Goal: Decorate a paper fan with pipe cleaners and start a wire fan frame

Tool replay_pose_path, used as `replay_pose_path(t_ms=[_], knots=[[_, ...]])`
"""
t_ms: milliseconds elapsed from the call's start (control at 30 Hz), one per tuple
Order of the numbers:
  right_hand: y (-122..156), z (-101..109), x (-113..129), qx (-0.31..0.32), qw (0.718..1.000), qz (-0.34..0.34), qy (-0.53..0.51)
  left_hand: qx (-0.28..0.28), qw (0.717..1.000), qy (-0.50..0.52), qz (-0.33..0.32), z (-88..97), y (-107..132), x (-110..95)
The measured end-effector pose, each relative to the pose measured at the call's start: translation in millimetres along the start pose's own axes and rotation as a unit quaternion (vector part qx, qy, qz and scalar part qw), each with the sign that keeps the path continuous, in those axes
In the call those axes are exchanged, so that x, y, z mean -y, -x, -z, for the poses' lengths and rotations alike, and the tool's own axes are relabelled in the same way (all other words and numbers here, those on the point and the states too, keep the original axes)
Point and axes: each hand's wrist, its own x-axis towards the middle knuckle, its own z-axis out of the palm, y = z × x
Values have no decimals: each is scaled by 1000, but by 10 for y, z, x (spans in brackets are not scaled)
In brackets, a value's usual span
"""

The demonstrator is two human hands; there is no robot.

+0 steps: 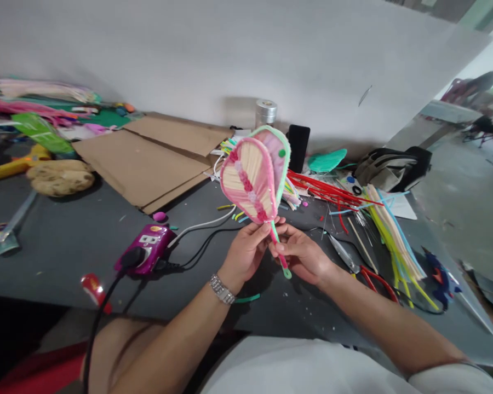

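Note:
Above the table I hold a fuzzy-edged hand fan (246,180) upright, by its thin pink and green handle. Its front panel is pink and cream with a slanting band of small pink rosettes. A lilac panel with a mint-green rim and a green dot shows behind it. My left hand (248,251), with a metal watch at the wrist, pinches the top of the handle just under the panels. Lower down, the fingers of my right hand (299,254) close around the same handle, whose green looped end sticks out below.
Right: red pipe cleaners (328,189), yellow and cream pipe cleaners (398,241), red-handled pliers (353,262), a dark blue tool (440,279) and a grey bag (388,167). Left: a purple power strip (145,249) with cords, folded cardboard (148,158) and a spotted pouch (61,177). A metal can (266,112) stands behind.

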Motion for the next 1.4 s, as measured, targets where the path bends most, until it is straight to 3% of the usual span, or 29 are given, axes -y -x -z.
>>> replay_pose_path(t_ms=[167, 367, 533, 700, 800, 933, 1100, 1267, 1400], knots=[[-17, 54, -53, -1, 999, -7, 45, -55, 995, -52, -57, 15, -3, 39], [-81, 127, -89, -14, 986, 57, 154, -102, 971, -177, -123, 50, -2, 45], [-133, 101, -135, -38, 982, 64, 175, -99, 965, -213, -118, 74, 18, 42], [-164, 47, -162, -42, 991, 44, 123, -96, 964, -226, -103, 134, 7, 65], [-192, 104, -82, -51, 991, 69, 104, -96, 973, -198, -75, 159, -24, 66], [-246, 354, 192, -101, 978, 140, 117, -116, 973, -189, -68, 187, -57, 73], [-588, 924, 696, -220, 944, 208, 127, -162, 954, -233, -98, 307, -141, 106], [-1109, 1485, 1148, -333, 910, 210, 129, -146, 944, -276, -104, 423, -187, 138], [-1425, 1767, 1339, -388, 891, 197, 129, -146, 941, -293, -88, 446, -194, 155]])
